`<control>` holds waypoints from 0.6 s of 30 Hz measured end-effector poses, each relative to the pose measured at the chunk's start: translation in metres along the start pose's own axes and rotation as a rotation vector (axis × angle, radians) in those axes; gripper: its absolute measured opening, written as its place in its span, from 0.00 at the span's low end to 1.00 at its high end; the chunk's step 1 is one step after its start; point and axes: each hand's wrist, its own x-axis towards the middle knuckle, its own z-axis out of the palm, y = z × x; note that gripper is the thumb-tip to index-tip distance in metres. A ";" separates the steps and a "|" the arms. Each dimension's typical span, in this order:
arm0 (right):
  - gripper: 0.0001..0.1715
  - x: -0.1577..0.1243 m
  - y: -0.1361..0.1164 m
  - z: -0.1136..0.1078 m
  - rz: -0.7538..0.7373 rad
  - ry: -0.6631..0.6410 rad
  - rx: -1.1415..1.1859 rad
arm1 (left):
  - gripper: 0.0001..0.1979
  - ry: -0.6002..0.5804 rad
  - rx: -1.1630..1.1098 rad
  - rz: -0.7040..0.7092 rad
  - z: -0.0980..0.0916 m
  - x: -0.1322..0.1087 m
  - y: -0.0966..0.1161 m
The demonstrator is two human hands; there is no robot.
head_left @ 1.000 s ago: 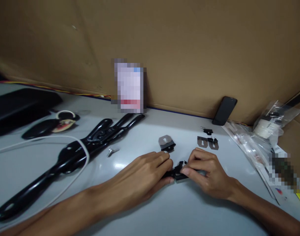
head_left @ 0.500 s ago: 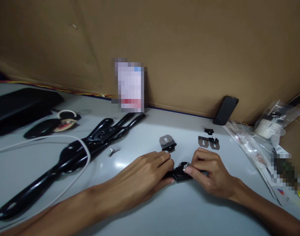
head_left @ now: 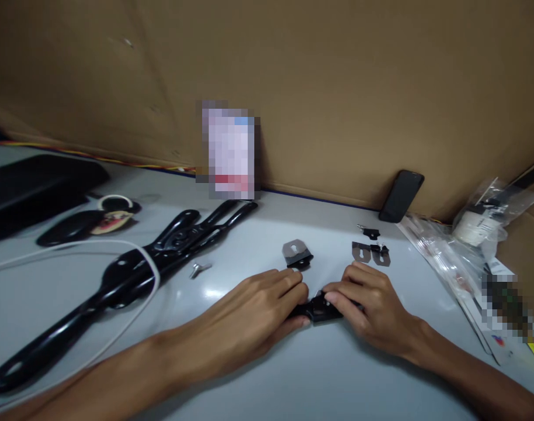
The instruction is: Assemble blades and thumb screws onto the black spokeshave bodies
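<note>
A black metal spokeshave [head_left: 326, 316] lies on the table between my hands. My left hand [head_left: 267, 301] is wrapped over its left handle and presses it down. My right hand [head_left: 372, 301] pinches with thumb and index finger at the cap in the middle, where the silver wing screw is now hidden by the fingertips. Just beyond my left fingers rests a slotted blade [head_left: 295, 251] with a small black cap. Further right are two more slotted blades [head_left: 361, 252] and small black caps [head_left: 371, 234] with screws. A loose silver wing screw [head_left: 199, 269] lies to the left.
More black spokeshave bodies [head_left: 170, 245] lie at the left, crossed by a white cable [head_left: 151, 292]. Behind them are a black case [head_left: 34, 187] and a key fob [head_left: 69, 228]. A phone [head_left: 402, 196] leans on the cardboard wall [head_left: 319, 105]. Plastic packets [head_left: 446, 269] line the right side.
My right fingers have shifted slightly left over the cap, covering the silver wing screw that showed before. My left hand has stayed in place on the handle.
</note>
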 end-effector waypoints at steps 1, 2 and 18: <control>0.30 0.000 0.000 0.000 -0.002 0.018 -0.043 | 0.08 0.005 0.003 0.001 0.000 0.000 0.000; 0.32 0.000 0.000 0.001 -0.005 0.033 -0.066 | 0.08 0.006 0.006 0.000 0.000 0.000 0.000; 0.19 -0.001 0.005 -0.004 0.119 0.096 0.026 | 0.09 0.032 0.005 -0.005 -0.001 0.001 0.001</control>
